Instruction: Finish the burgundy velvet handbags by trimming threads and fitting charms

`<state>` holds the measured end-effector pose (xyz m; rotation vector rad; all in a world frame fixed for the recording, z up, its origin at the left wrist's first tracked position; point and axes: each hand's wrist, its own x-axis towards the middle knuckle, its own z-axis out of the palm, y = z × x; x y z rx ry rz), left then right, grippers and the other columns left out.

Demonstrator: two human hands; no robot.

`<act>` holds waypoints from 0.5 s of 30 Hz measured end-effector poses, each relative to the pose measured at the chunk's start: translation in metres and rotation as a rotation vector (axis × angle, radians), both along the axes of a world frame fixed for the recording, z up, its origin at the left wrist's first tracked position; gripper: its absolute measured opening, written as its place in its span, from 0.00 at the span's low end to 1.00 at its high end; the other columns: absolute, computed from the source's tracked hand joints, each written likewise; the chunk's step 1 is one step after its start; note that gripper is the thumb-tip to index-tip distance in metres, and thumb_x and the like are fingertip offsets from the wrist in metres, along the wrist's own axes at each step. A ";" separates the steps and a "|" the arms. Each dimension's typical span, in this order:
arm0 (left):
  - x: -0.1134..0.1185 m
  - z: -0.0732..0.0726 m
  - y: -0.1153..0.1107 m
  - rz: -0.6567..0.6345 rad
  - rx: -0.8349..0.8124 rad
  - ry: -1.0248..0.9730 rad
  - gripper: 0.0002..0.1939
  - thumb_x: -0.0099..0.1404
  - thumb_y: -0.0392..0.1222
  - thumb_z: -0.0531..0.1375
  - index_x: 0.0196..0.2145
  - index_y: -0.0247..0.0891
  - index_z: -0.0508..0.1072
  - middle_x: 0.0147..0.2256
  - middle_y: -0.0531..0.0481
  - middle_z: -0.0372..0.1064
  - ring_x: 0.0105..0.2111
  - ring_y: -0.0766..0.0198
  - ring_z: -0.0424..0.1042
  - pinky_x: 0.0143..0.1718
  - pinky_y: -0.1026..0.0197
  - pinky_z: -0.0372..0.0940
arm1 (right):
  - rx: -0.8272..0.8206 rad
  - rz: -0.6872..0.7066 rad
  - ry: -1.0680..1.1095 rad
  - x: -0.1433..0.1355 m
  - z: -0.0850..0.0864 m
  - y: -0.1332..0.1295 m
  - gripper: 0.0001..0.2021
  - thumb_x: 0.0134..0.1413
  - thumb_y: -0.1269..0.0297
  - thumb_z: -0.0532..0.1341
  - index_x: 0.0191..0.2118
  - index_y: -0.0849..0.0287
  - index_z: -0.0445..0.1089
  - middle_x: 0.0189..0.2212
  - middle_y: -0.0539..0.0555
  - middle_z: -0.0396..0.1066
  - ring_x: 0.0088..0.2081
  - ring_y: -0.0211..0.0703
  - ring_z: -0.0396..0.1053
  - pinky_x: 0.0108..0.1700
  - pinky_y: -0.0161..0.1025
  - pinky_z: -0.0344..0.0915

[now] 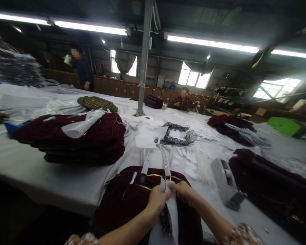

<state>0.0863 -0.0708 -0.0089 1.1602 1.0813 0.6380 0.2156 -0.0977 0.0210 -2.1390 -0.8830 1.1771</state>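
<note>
A dark maroon bag (124, 194) with yellow zips lies on the table right in front of me. Its two handles, covered in white wrapping, rise toward the far side. A white wrapping strip (172, 211) runs down over the bag's front from a metal ring at the base of the right handle. My left hand (156, 200) is closed on the strip's left edge, near its upper end. Just to the right, my right hand (185, 192) pinches the top of the same strip, close to the ring. Dark hanging pieces, partly covered by the strip, show below my hands.
Stacked maroon bags (76, 136) stand to the left, with more maroon bags (267, 190) at right. A grey tape dispenser (225, 183) sits beside my right arm. Loose white paper and black-white patterned wrapping (178, 137) lie ahead, before a metal post (144, 61). Two people are farther back.
</note>
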 end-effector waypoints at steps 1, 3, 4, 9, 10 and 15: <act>0.000 -0.001 0.000 -0.006 0.010 0.006 0.07 0.49 0.33 0.60 0.29 0.34 0.72 0.25 0.48 0.72 0.25 0.61 0.69 0.24 0.66 0.58 | -0.007 -0.002 0.006 0.000 0.001 0.000 0.21 0.47 0.52 0.59 0.13 0.58 0.59 0.05 0.45 0.49 0.08 0.29 0.43 0.09 0.31 0.37; -0.001 -0.002 -0.001 -0.020 0.047 0.025 0.04 0.49 0.33 0.59 0.27 0.33 0.72 0.23 0.50 0.70 0.23 0.64 0.66 0.22 0.66 0.55 | -0.004 -0.011 0.006 -0.001 0.003 0.000 0.19 0.47 0.54 0.59 0.13 0.59 0.60 0.06 0.46 0.50 0.09 0.29 0.44 0.10 0.31 0.38; -0.001 -0.002 -0.001 -0.028 0.072 0.038 0.03 0.50 0.33 0.58 0.25 0.33 0.72 0.21 0.50 0.68 0.22 0.65 0.65 0.21 0.66 0.53 | 0.002 -0.017 0.001 -0.002 0.004 0.000 0.19 0.47 0.55 0.59 0.13 0.59 0.60 0.06 0.46 0.49 0.09 0.30 0.45 0.10 0.31 0.39; -0.005 0.001 -0.003 -0.022 0.201 0.135 0.05 0.53 0.39 0.58 0.23 0.34 0.69 0.22 0.49 0.67 0.25 0.62 0.65 0.24 0.65 0.52 | 0.034 -0.054 -0.032 -0.010 0.007 0.000 0.21 0.46 0.57 0.58 0.09 0.58 0.56 0.05 0.46 0.49 0.08 0.30 0.44 0.10 0.32 0.39; -0.006 0.002 -0.004 -0.006 0.222 0.159 0.05 0.52 0.39 0.58 0.25 0.35 0.69 0.25 0.48 0.68 0.28 0.60 0.67 0.26 0.64 0.54 | 0.038 -0.058 -0.035 -0.010 0.007 0.000 0.21 0.46 0.58 0.59 0.09 0.58 0.56 0.05 0.46 0.49 0.08 0.29 0.44 0.10 0.32 0.39; -0.008 0.005 -0.006 0.001 0.280 0.230 0.05 0.53 0.39 0.58 0.28 0.36 0.66 0.31 0.44 0.70 0.32 0.57 0.68 0.32 0.63 0.56 | 0.062 -0.076 -0.050 -0.009 0.001 0.001 0.21 0.44 0.57 0.59 0.08 0.58 0.56 0.05 0.47 0.50 0.06 0.29 0.45 0.09 0.32 0.39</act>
